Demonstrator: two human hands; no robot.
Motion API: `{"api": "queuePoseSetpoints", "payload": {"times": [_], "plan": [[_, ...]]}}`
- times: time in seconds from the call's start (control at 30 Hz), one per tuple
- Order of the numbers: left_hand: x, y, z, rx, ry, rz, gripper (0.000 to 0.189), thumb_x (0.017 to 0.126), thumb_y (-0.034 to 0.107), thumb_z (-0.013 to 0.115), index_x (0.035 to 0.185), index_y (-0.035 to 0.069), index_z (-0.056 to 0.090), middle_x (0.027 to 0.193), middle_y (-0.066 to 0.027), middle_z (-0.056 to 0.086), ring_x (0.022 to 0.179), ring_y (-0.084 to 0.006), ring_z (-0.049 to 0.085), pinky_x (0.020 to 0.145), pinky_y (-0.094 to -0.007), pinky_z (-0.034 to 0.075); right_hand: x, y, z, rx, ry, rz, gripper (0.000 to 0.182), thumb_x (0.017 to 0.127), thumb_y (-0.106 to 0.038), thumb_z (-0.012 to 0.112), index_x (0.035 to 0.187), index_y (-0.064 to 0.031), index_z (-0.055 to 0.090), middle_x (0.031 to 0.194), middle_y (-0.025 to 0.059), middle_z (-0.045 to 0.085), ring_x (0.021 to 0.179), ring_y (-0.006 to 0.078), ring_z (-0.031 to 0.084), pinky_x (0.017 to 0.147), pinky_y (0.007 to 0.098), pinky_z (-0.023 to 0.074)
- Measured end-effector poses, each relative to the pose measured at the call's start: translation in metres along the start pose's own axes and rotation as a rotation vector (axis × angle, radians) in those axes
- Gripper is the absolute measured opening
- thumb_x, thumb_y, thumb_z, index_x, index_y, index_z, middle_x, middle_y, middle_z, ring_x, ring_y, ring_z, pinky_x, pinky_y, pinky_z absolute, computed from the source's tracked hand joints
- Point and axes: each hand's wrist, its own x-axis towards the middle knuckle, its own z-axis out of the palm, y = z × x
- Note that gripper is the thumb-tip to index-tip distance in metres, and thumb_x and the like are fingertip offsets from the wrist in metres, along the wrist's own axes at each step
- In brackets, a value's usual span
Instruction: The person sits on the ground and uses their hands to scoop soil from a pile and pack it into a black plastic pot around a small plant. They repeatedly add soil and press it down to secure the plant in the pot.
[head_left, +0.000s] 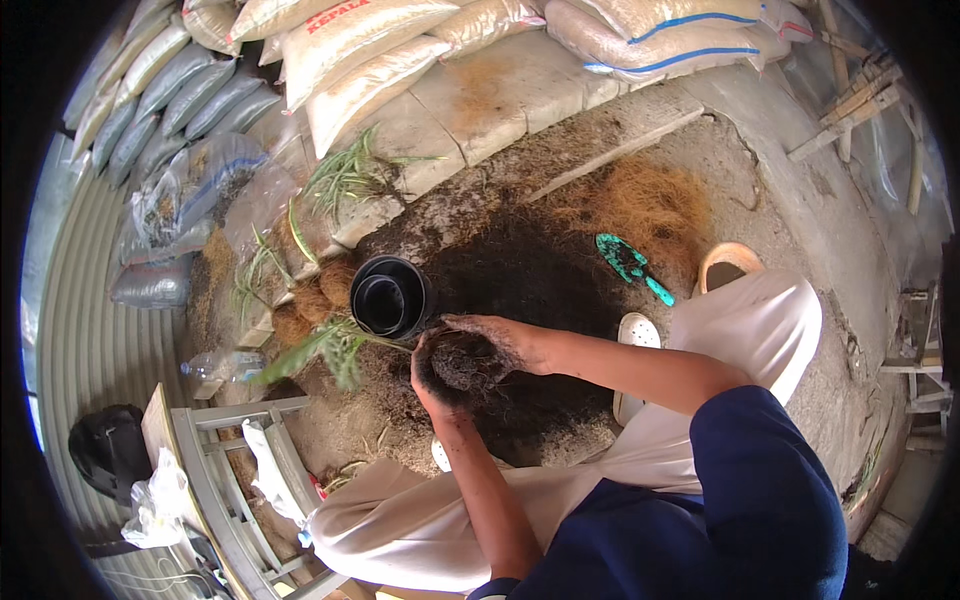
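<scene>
Both of my hands cup a dark, soil-covered root ball (466, 361). My left hand (435, 386) wraps its left side, and my right hand (517, 341) curves over its upper right, soil on the fingers. A green leafy plant (334, 351) extends leftward from the root ball, its stem partly behind my left fingers. Just beyond my fingertips stand nested black plastic pots (390, 296), one inside another. Under my hands spreads a heap of dark potting soil (517, 277). A turquoise garden trowel (634, 268) lies at the heap's right edge.
Brown fibre balls (313, 301) and striped-leaf plants (352, 176) lie left of the pots. Loose coconut fibre (652, 202) is piled beyond the trowel. An orange-rimmed pot (729, 266) stands by my right knee. Stacked sacks (375, 82) line the back; a metal-framed stool (247, 480) is at left.
</scene>
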Motion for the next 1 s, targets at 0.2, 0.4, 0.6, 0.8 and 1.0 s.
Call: {"api": "queuePoseSetpoints", "payload": {"times": [0.2,0.4,0.6,0.8,1.0], "plan": [[0.007,-0.004,-0.017,0.019,0.014,0.077,0.038,0.095,0.024,0.038,0.113,-0.001,0.059,0.109,-0.0152,0.064,0.097,-0.0276,0.063,0.088,-0.0399,0.052,0.014,0.016,-0.012,-0.292,0.131,-0.084,0.049,0.094,-0.053,0.048,0.112,-0.0099,0.062,0.089,0.0058,0.066,0.083,0.0141,0.063,0.072,0.0305,0.0500],[-0.002,0.009,-0.014,-0.106,-0.034,0.092,0.038,0.094,0.026,0.040,0.108,-0.003,0.060,0.107,-0.0171,0.065,0.096,-0.0282,0.063,0.087,-0.0404,0.052,-0.024,-0.021,0.034,-0.831,0.291,-0.060,0.048,0.095,-0.050,0.046,0.099,-0.0053,0.063,0.066,0.0098,0.060,0.068,0.0224,0.064,0.066,0.0359,0.0494],[0.002,0.013,-0.014,-0.186,-0.025,0.080,0.042,0.095,0.029,0.038,0.113,-0.003,0.058,0.109,-0.0170,0.064,0.099,-0.0295,0.062,0.089,-0.0414,0.051,-0.028,-0.018,0.033,-1.185,0.373,-0.789,0.039,0.089,-0.033,0.062,0.114,-0.0044,0.057,0.108,0.0190,0.057,0.107,0.0318,0.056,0.089,0.0393,0.0453],[-0.008,0.011,-0.001,-0.262,-0.090,0.020,0.041,0.095,0.026,0.037,0.117,-0.003,0.056,0.114,-0.0177,0.062,0.104,-0.0295,0.060,0.093,-0.0415,0.050,-0.032,-0.010,0.033,-1.341,0.114,-1.053,0.058,0.079,-0.033,0.072,0.127,-0.0091,0.051,0.137,0.0202,0.041,0.132,0.0411,0.034,0.107,0.0533,0.0287],[-0.009,0.007,-0.010,-0.325,-0.153,-0.011,0.041,0.096,0.028,0.037,0.120,0.000,0.055,0.120,-0.0154,0.060,0.107,-0.0289,0.059,0.093,-0.0409,0.050,-0.038,-0.013,0.042,-1.439,0.082,-1.115,0.059,0.079,-0.040,0.069,0.129,-0.0126,0.052,0.143,0.0185,0.036,0.136,0.0406,0.029,0.109,0.0593,0.0215]]}}
